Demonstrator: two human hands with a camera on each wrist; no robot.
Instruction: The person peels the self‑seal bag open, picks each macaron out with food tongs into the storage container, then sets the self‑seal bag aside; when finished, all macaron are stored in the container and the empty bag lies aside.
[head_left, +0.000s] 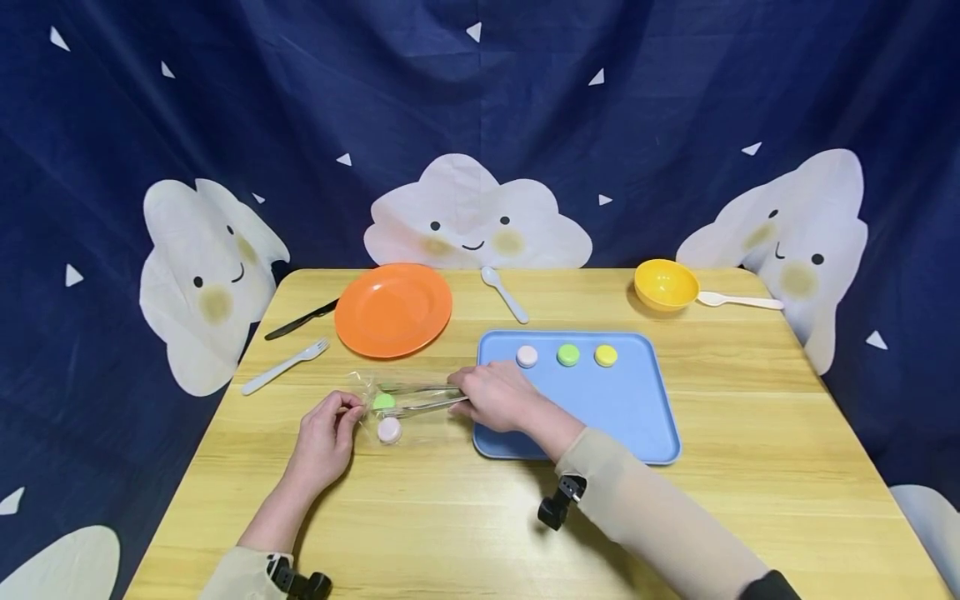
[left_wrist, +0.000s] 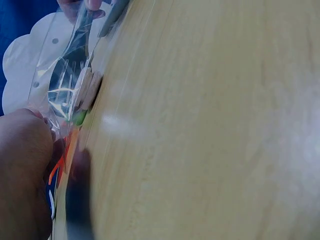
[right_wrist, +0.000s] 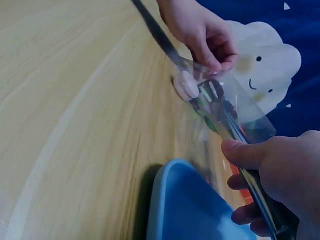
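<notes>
**Tongs reach into a held bag**

Right hand (head_left: 497,397) grips metal tongs (head_left: 420,398), tips inside a clear plastic bag (head_left: 375,406) around a green macaron (head_left: 384,401); left hand (head_left: 324,437) pinches the bag's edge; a pink macaron (head_left: 388,430) lies beside; blue tray (head_left: 630,408) just right.

We count five small round sweets: three on the blue tray (head_left: 637,417), pink (head_left: 527,356), green (head_left: 567,355) and yellow (head_left: 606,356), and two in the clear bag (head_left: 375,392) at near left, green (head_left: 384,402) and pink (head_left: 388,430). We count two white spoons, far centre (head_left: 505,293) and far right (head_left: 738,300), one white fork (head_left: 285,366), one black knife (head_left: 302,320), one orange plate (head_left: 393,309), one yellow bowl (head_left: 665,283), one pair of tongs (head_left: 423,397).
</notes>
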